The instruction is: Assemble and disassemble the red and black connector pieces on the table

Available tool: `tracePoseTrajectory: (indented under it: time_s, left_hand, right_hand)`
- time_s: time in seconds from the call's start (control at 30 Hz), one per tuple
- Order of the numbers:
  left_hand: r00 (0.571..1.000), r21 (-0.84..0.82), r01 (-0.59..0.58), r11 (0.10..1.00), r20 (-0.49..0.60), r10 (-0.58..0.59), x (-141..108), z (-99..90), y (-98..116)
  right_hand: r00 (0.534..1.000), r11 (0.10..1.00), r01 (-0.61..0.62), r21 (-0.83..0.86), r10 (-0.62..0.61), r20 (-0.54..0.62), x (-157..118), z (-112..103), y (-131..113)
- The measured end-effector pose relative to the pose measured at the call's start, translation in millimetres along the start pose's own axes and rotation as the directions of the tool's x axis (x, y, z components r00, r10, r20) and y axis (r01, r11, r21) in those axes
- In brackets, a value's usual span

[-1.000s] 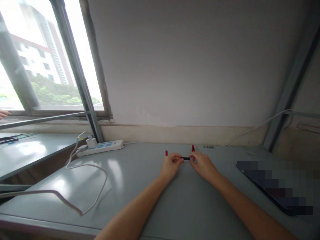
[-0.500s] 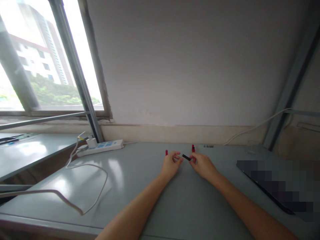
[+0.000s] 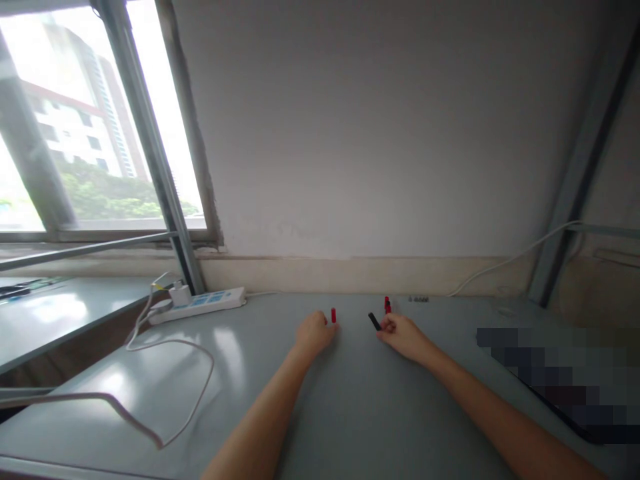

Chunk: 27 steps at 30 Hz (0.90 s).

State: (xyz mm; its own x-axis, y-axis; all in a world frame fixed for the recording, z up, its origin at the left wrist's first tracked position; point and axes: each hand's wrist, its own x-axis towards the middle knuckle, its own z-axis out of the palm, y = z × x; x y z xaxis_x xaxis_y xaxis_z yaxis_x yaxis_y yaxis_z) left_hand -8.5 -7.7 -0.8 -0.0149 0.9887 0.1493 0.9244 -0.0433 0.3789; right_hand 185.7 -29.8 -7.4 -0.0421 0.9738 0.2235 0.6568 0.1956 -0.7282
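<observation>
My right hand (image 3: 400, 333) pinches a short black stick (image 3: 375, 321), which points up and to the left from the fingertips. Beside a small upright red cylinder (image 3: 333, 315) is my left hand (image 3: 314, 333), its fingers bent and the thumb near the cylinder's base; whether it touches the cylinder, I cannot tell. More small red pieces (image 3: 387, 304) with dark parts stand just behind my right hand, partly hidden by it.
A white power strip (image 3: 205, 305) with plugs lies at the left back, its cable (image 3: 210, 360) looping over the grey table (image 3: 360, 413). Small dark pieces (image 3: 419, 299) lie near the wall. A dark, pixelated flat object (image 3: 560, 387) is at the right.
My left hand has moved left, away from the black stick, to the red cylinder. The black stick in my right hand is tilted more steeply. The view has shifted slightly.
</observation>
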Motion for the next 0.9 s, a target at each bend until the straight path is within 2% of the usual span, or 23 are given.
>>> tracePoseTrajectory:
  time_s: [0.2, 0.37, 0.57, 0.9]
  left_hand:
    - [0.999, -0.144, 0.029, 0.989, -0.011, -0.031, 11, 10.8, 0]
    - [1.0, -0.207, 0.023, 0.978, -0.016, -0.027, 16, 16.3, 0]
    - [0.999, -0.211, 0.009, 0.977, -0.046, -0.019, 18, 20.8, 2]
    - [0.998, -0.178, -0.006, 0.984, -0.057, -0.004, 15, 21.5, 7]
  right_hand:
    - [0.997, 1.0, -0.017, 0.025, 0.015, 0.075, 17, 15, -7]
    - [0.998, 1.0, 0.015, -0.027, -0.014, 0.056, 33, 32, -18]
    - [0.997, 0.982, 0.072, -0.172, -0.067, 0.036, 43, 46, -28]
    - [0.996, 0.964, 0.074, -0.254, -0.059, 0.067, 51, 56, -20]
